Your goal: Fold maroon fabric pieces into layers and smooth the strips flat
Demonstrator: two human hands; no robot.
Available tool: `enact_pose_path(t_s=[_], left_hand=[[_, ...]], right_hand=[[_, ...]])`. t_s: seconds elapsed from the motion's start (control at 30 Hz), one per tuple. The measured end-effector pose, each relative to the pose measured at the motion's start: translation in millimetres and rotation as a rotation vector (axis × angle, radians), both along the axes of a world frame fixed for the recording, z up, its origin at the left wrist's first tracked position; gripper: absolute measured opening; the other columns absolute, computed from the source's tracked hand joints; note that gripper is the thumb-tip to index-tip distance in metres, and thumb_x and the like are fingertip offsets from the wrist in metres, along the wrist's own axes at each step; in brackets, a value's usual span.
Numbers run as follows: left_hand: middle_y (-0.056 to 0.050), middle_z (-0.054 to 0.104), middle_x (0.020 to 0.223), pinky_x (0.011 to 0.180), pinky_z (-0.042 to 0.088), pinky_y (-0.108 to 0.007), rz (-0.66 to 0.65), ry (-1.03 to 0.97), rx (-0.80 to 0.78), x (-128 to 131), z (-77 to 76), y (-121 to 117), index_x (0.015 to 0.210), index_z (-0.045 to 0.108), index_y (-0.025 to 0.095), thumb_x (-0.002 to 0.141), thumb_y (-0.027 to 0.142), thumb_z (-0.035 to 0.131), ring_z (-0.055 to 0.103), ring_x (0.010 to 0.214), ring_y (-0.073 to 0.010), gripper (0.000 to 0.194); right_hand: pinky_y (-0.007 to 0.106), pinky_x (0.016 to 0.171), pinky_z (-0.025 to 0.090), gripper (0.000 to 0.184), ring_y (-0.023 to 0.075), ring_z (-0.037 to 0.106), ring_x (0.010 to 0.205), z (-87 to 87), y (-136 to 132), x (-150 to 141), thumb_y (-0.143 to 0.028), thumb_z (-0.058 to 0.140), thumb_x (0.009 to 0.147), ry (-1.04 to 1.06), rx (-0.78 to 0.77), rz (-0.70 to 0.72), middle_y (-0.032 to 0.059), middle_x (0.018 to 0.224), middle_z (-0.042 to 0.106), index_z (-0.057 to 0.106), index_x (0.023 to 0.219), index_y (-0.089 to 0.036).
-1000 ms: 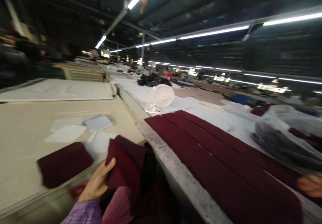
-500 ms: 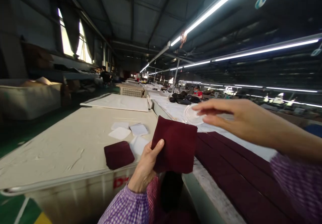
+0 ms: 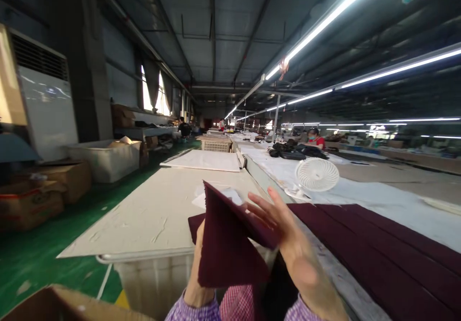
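A maroon fabric piece [image 3: 226, 249] is up in front of me, bent along its upper part. My left hand [image 3: 199, 268] grips it from the left side, its fingers mostly hidden behind the cloth. At the cloth's right edge is my right hand [image 3: 297, 249], fingers stretched out and somewhat blurred against the fabric. Another maroon piece [image 3: 194, 224] lies on the beige board [image 3: 144, 210], partly covered from view. White pieces [image 3: 233, 195] rest just beyond it. To the right, long maroon fabric panels [image 3: 360, 244] lie flat on the white-covered table [image 3: 389, 193].
A small white fan [image 3: 317, 174] stands on the right table, with a dark pile [image 3: 295, 150] behind it. The board sits over a pale bin [image 3: 154, 282]. An open cardboard box [image 3: 72, 306] is at lower left. A person in red [image 3: 316, 139] is farther back.
My right hand has come down from beside the fan to the held fabric's right edge. The flat-held fabric is now bent. My view has turned left.
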State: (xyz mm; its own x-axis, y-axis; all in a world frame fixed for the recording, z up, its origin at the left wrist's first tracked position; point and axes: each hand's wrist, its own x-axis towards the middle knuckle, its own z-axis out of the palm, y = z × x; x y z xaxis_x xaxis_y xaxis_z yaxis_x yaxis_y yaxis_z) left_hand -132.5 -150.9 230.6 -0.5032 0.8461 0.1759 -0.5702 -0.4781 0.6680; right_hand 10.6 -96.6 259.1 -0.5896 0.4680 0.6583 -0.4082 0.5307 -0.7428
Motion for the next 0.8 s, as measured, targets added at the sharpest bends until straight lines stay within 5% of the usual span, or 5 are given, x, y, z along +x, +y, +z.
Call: enact_pose_path(t_s=[0.17, 0.37, 0.5, 0.6, 0.8], left_hand=[[-0.011, 0.071, 0.094, 0.074, 0.053, -0.042, -0.164, 0.01, 0.134, 25, 2.3, 4, 0.102, 0.061, 0.018, 0.067, 0.039, 0.073, 0.067, 0.081, -0.0276, 0.042], [-0.01, 0.07, 0.099, 0.079, 0.052, -0.034, -0.102, 0.208, -0.003, 55, -15.2, 9, 0.106, 0.064, 0.016, 0.079, 0.037, 0.064, 0.065, 0.09, -0.0246, 0.034], [-0.008, 0.07, 0.102, 0.09, 0.048, -0.033, -0.165, 0.278, -0.061, 69, -22.2, 8, 0.104, 0.066, 0.016, 0.08, 0.035, 0.064, 0.062, 0.1, -0.0244, 0.031], [-0.008, 0.071, 0.1, 0.088, 0.049, -0.034, -0.343, 0.266, -0.105, 75, -23.8, 0, 0.102, 0.067, 0.016, 0.079, 0.032, 0.066, 0.064, 0.096, -0.024, 0.028], [-0.01, 0.073, 0.091, 0.083, 0.052, -0.033, -0.571, 0.085, -0.226, 79, -31.3, -13, 0.097, 0.067, 0.013, 0.069, 0.021, 0.076, 0.068, 0.087, -0.0239, 0.03]], right_hand=[[0.051, 0.099, 0.042, 0.096, 0.032, 0.051, 0.118, -19.6, -5, 14, -0.068, 0.067, 0.06, -0.063, 0.07, -0.423, 0.0099, 0.13, 0.052, 0.027, 0.141, -0.033], [0.053, 0.096, 0.045, 0.107, 0.0365, 0.044, 0.125, -57.0, -11, 45, -0.078, 0.06, 0.054, -0.173, 0.178, -0.595, 0.0084, 0.14, 0.043, 0.024, 0.144, -0.032], [0.053, 0.095, 0.046, 0.052, 0.0332, 0.057, 0.11, -69.5, -10, 55, -0.049, 0.064, 0.077, -0.087, 0.056, -0.914, 0.0093, 0.121, 0.06, 0.055, 0.122, -0.026], [0.049, 0.087, 0.052, 0.029, 0.0292, 0.064, 0.096, -70.6, -9, 66, -0.043, 0.058, 0.083, 0.0, -0.109, -0.939, 0.0084, 0.105, 0.067, 0.062, 0.105, -0.024], [0.043, 0.093, 0.05, 0.04, 0.0259, 0.061, 0.106, -79.3, -26, 88, -0.036, 0.062, 0.082, 0.017, -0.187, -0.9, 0.0102, 0.116, 0.064, 0.053, 0.117, -0.02]])
